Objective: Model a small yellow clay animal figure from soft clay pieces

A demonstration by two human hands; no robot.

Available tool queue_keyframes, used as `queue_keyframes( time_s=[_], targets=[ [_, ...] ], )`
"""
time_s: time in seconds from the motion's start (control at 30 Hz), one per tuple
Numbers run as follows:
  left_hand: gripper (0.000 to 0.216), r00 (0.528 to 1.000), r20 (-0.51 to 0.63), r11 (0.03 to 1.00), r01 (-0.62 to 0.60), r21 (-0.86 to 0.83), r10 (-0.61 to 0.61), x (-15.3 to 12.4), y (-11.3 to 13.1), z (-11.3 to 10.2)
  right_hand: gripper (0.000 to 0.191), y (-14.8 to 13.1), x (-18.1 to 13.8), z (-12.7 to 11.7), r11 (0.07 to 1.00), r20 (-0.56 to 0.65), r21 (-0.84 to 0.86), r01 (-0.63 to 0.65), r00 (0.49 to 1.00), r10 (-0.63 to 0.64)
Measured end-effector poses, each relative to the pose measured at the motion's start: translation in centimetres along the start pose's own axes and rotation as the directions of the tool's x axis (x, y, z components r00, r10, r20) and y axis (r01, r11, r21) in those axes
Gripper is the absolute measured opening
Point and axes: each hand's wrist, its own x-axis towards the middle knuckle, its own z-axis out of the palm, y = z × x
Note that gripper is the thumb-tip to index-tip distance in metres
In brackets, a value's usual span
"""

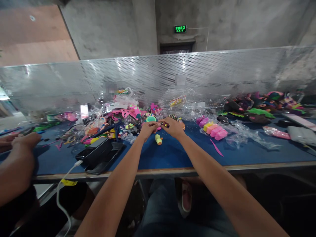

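Note:
My left hand (148,128) and my right hand (174,127) meet over the blue tabletop (170,158), their fingertips pinched close together. Whatever lies between the fingers is too small and hidden to make out. Just below them, a small pale yellow piece with an orange end (158,139) lies on the surface. A teal, green-edged round piece (150,118) shows behind my left hand. Beyond my right hand is a black piece with light dots (172,117), partly covered by the fingers.
To the left stand a black box-shaped device (96,151) with a white cable (58,194) and a heap of colourful pieces (111,123). A co-worker's hands (24,141) are at far left. Pink blocks (217,131), plastic bags (243,133) and a pink strip (216,147) lie right. A perforated metal screen (148,70) stands behind.

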Motion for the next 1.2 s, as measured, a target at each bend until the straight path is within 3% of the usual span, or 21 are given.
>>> queue_keyframes(
  time_s=[0.43,0.77,0.97,1.2],
  targets=[
    [0.036,0.998,-0.057,0.999,-0.012,-0.051,0.009,0.1,0.0,-0.1,0.024,0.5,-0.1,0.2,0.991,-0.009,0.116,-0.061,0.998,0.063],
    [0.036,0.995,-0.101,1.000,0.005,0.017,-0.003,0.3,-0.2,-0.2,0.021,0.8,-0.1,0.4,0.989,-0.019,0.115,-0.091,0.995,0.094],
    [0.032,0.997,-0.074,0.999,0.003,0.047,0.001,0.0,0.3,0.0,0.021,1.0,-0.1,0.6,0.989,-0.019,0.107,-0.100,0.994,0.103],
    [0.044,0.997,-0.062,0.999,0.036,-0.008,-0.036,0.2,0.0,0.0,0.021,0.9,-0.2,0.5,0.987,0.009,0.100,-0.126,0.992,0.125]
  ],
)
